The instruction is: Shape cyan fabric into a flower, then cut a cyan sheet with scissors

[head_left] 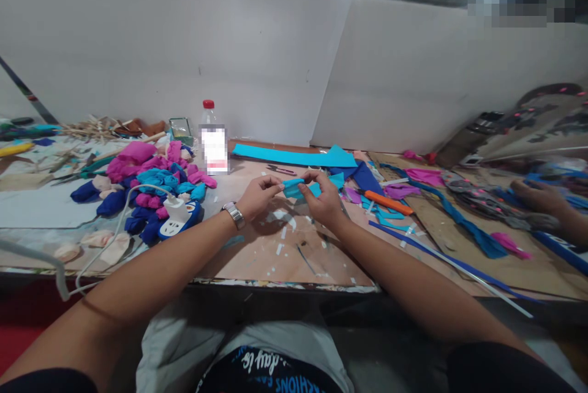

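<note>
**Small Turquoise Piece [293, 188] Is Being Held Over a Scrap-Strewn Table [261, 267]**

At the far left, thin sticks [94, 128] are lying in a loose heap near the back. Nearer the middle, a pile of crumpled bundles [151, 180] is showing pink, blue and turquoise, with a power socket [177, 221] sitting against its near right side and a white plug [178, 208] standing in it. Just beyond the pile, a bottle [214, 136] with a red cap is standing upright.

The left hand [258, 198], wearing a metal watch [234, 215] at the wrist, is pinching the left end of the small turquoise piece between thumb and forefinger. Behind it, dark snips [282, 169] are lying before a long turquoise strip [285, 155].

The right hand [324, 202] is pinching the piece's other side, thumb pressing against forefinger; the piece is hanging between both hands, above the table.

Just right of that hand, an orange cutter [389, 203] is lying across scraps. Farther right, a blue band [454, 218] is trailing over cardboard [441, 258], and another person's hand [537, 197] is reaching in, its fingers too blurred to tell.
</note>
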`<state>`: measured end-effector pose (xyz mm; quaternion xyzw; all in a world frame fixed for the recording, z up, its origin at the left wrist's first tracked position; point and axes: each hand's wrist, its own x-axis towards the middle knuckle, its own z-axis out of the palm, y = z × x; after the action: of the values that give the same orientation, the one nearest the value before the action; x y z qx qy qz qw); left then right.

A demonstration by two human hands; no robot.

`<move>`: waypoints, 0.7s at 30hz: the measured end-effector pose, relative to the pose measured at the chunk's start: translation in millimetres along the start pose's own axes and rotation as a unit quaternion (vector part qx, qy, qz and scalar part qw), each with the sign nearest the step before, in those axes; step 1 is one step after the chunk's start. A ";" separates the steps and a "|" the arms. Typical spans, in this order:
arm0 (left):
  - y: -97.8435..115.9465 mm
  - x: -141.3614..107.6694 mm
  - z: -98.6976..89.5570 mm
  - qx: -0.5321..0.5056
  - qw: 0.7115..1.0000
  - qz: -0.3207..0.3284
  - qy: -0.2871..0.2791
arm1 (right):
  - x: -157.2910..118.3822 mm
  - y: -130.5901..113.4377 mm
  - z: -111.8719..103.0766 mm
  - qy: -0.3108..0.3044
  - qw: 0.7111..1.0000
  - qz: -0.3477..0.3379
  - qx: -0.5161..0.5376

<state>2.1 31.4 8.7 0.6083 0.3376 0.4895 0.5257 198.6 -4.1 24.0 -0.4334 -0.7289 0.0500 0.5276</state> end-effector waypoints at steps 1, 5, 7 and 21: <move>0.2 0.1 0.1 -0.008 1.000 -0.005 -0.002 | 0.0 0.1 0.1 -0.002 1.000 -0.001 0.002; 2.9 -0.7 -0.4 -0.017 1.000 0.000 -0.004 | -0.5 0.3 0.7 -0.010 1.000 -0.012 -0.004; 4.4 -1.3 -0.6 -0.012 0.999 0.027 -0.011 | -0.9 0.4 0.9 -0.011 1.000 -0.013 -0.007; 5.2 -2.8 0.8 -0.001 0.999 0.049 -0.021 | -0.2 -1.6 0.3 -0.006 1.000 0.003 0.016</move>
<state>1.5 27.5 13.1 0.6336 0.2956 0.5020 0.5092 197.5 -5.2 24.6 -0.4266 -0.7300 0.0654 0.5299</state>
